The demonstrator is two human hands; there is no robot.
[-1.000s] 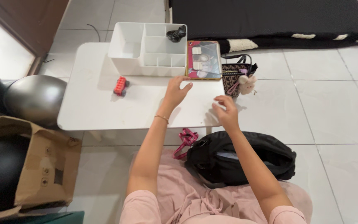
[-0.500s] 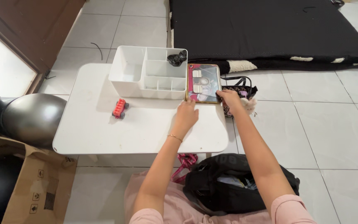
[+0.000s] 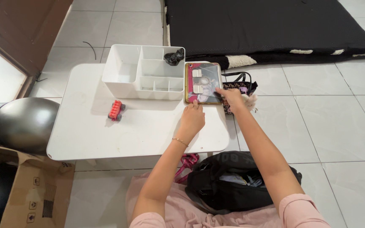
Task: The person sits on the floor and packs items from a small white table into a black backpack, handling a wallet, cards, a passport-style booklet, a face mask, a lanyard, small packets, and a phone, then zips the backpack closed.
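A pink tablet in a gold-edged case [image 3: 201, 81] lies flat at the far right of a low white table [image 3: 136, 126]. My right hand [image 3: 230, 99] grips the tablet's near right corner. My left hand [image 3: 192, 118] rests on the table with its fingertips touching the tablet's near edge. A white divided organiser [image 3: 142, 71] stands just left of the tablet, with a small black object [image 3: 173, 56] in its back right compartment. A red toy car [image 3: 115, 110] sits on the table to the left.
A black bag [image 3: 233, 181] lies open on my lap, with a pink strap [image 3: 186, 162] beside it. A patterned handbag with a plush charm [image 3: 243, 90] stands right of the table. A grey ball [image 3: 22, 122] and cardboard box [image 3: 26, 194] are left; a black mat [image 3: 267, 25] lies beyond.
Both hands reached forward from the table's near edge to the tablet. The right hand took hold of its near right corner and the left fingertips came to its near edge.
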